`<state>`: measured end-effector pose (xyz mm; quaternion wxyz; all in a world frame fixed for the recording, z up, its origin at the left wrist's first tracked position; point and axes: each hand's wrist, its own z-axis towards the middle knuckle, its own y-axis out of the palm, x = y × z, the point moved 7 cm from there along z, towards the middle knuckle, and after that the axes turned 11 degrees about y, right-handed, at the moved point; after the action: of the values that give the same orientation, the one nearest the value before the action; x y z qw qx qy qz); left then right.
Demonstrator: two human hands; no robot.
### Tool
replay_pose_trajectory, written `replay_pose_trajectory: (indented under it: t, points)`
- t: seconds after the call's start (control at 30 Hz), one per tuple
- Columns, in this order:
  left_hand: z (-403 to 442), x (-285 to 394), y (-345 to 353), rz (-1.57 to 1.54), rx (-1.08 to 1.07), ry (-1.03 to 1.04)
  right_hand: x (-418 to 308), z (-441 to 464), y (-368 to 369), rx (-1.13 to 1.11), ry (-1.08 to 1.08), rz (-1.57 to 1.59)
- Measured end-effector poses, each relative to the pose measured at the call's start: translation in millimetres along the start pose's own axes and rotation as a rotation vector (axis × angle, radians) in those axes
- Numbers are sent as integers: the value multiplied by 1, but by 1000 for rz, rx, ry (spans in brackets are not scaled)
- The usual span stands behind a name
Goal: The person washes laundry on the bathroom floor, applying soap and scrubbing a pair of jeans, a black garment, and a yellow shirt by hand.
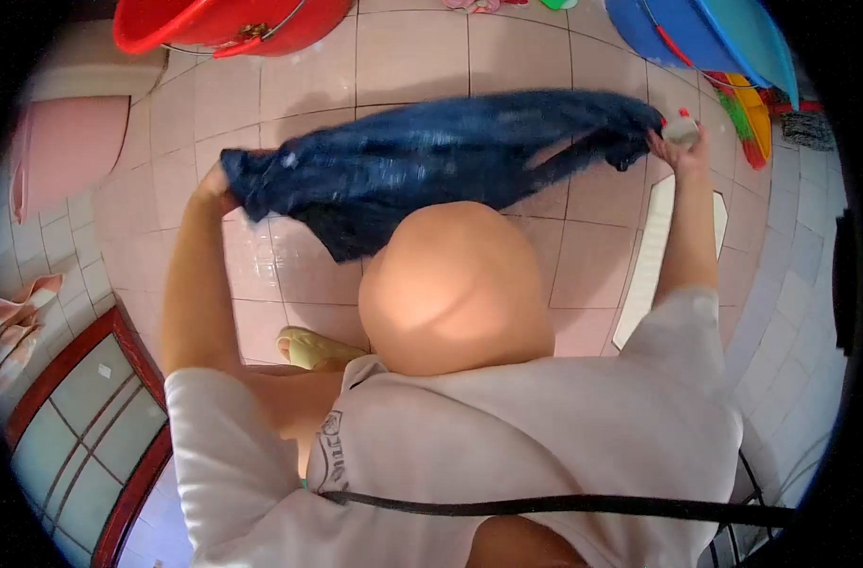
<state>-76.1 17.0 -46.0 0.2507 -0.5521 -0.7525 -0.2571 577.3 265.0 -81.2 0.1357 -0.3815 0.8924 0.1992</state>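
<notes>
A pair of wet-looking dark blue jeans (393,142) is stretched sideways above the tiled floor, in front of my bare bent knee (460,284). My left hand (220,186) is closed on the end at the left; the cloth partly hides its fingers. At the other end, my right hand (682,151) grips a narrower part of the jeans, which looks like a leg. A small whitish, rounded thing (680,131) shows at the right palm; what it is I cannot make out. The middle of the jeans is slightly blurred.
A red bucket (232,24) stands at the far left, and a blue bucket (682,38) at the far right. Beside the blue one is a yellow, red and green item (753,118). A yellow-green slipper (308,347) is near my knee. A red-framed door (90,417) is at left.
</notes>
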Motion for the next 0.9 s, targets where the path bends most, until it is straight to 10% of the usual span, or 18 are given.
replay_pose_trajectory:
  t: [0.07, 0.1, 0.17, 0.27, 0.3, 0.33, 0.4, 0.5, 0.57, 0.67, 0.8, 0.87, 0.9]
  points:
    - [27, -42, -11, -128, 209, -50, 9, 7, 31, 29, -78, -193]
    - [32, -74, -9, 109, 308, -76, 25, 42, 40, -40, -621, -373]
    - [42, -110, 31, 496, 299, -117, 88, 42, 67, 281, -377, -1070]
    - [70, -164, 63, 412, 602, 39, 226, -54, 163, -250, -1114, -980]
    - [63, -164, 76, 278, 624, -59, 278, -58, 179, -324, -776, -1228]
    - [54, -160, 93, 148, 644, -152, 318, -81, 182, -264, -1150, -1218]
    - [54, -148, 86, 293, 631, 6, 400, -97, 191, -647, -1075, -1421]
    - [12, -127, 62, 427, 702, 40, 399, -85, 179, -809, -1168, -1731]
    - [7, -158, 27, 337, 728, 44, 332, -29, 165, -384, -1081, -2163]
    - [10, -173, 24, 297, 775, 41, 178, 15, 117, 126, -1296, -1905]
    - [8, -163, 44, 106, 849, 187, 166, 24, 108, 531, -1054, -1713]
    - [17, -207, 49, 325, 672, -282, 242, -16, 130, 156, -1145, -1635]
    - [28, -233, 50, 364, 626, -65, 288, -52, 139, -78, -1056, -1603]
